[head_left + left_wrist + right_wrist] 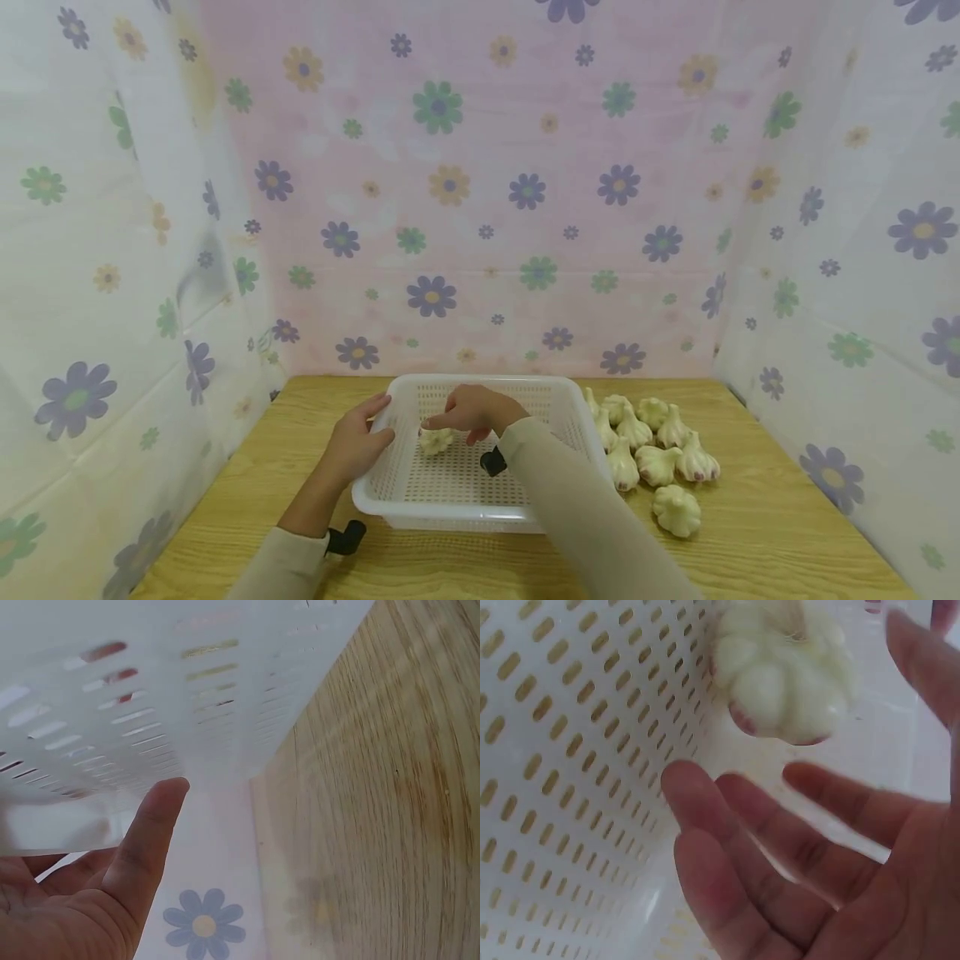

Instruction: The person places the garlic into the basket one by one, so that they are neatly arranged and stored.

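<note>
A white plastic basket [465, 514] with slotted walls stands on the wooden table. Inside it, toward the left, lies a garlic bulb [437, 442], whose pale cloves and purple-tinged base show in the right wrist view. My right hand [480, 411] reaches into the basket above this garlic, fingers spread and loosely bent, with a gap between them and the bulb [780, 682]. At the basket's left rim, my left hand [358, 444] holds on with the thumb over the edge. One finger [154, 840] of it lies along the slotted outer wall.
Several garlic bulbs [657, 464] are heaped on the table right of the basket, close to its wall. One bulb [677, 510] sits apart nearer the front. Flower-patterned sheets [480, 250] enclose the table [780, 517] at the back and both sides.
</note>
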Tool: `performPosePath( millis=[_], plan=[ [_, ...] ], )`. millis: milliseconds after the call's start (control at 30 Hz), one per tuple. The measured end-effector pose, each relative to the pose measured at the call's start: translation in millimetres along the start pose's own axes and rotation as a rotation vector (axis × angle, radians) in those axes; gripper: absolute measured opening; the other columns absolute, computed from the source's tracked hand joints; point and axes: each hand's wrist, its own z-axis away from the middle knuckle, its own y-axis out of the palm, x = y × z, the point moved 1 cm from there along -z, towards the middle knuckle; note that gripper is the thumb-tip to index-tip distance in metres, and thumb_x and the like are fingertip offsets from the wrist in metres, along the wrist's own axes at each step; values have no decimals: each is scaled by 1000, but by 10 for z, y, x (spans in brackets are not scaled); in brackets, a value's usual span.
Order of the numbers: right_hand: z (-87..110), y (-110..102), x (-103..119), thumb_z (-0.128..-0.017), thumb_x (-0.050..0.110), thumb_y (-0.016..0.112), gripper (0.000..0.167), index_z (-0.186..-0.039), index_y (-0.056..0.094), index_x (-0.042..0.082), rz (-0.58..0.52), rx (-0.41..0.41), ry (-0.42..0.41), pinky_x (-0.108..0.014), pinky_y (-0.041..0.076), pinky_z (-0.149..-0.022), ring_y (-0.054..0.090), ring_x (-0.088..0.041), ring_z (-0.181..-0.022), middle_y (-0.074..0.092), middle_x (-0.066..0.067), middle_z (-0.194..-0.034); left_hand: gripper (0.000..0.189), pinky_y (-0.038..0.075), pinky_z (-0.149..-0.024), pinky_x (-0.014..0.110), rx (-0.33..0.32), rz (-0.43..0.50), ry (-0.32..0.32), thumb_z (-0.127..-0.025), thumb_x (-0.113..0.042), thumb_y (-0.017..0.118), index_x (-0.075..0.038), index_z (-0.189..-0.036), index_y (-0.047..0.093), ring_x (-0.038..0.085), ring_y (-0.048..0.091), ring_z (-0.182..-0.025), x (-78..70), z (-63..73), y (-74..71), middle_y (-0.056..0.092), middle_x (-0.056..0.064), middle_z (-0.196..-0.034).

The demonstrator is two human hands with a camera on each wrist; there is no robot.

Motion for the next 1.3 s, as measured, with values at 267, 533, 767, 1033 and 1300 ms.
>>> performPosePath(
  millis=[267,533,767,1033,1300],
  plan=[
    [-17,92,34,-81,69,75,68,-106,66,6,-75,-13,119,-41,62,-60,74,-31,-68,72,-15,-87,66,61,-92,48,-3,-5,-8,-92,-10,61,-1,-155,44,48,56,-133,-5,14,-4,35,10,-167],
    [-27,80,21,-85,52,80,54,-76,76,-1,-16,-17,32,-48,64,-76,68,-26,-63,75,-16,-73,65,61,-93,49,-7,-18,-2,-92,-9,61,0,-155,45,49,55,-133,-28,14,-12,36,11,-167],
    [27,50,7,-86,43,81,40,-84,82,2,-49,-12,-33,-48,64,-79,77,-34,-81,78,-19,-88,65,62,-91,49,-1,-10,-9,-93,-9,61,-1,-155,44,48,54,-134,-21,-2,-3,35,12,-167],
    [-14,39,-16,-83,21,86,13,-89,82,10,-112,2,-113,-43,65,-78,77,-32,-84,78,-12,-81,66,63,-86,46,5,8,-12,-92,-9,61,-2,-156,44,48,55,-134,-9,0,-4,34,10,-168],
    [-65,79,-22,-77,11,89,22,-98,82,11,-69,-62,-106,-35,64,-70,71,-17,-69,75,0,-76,66,63,-87,46,4,0,-23,-93,-10,61,-2,-156,44,48,55,-134,1,6,0,34,10,-168]
  ],
)
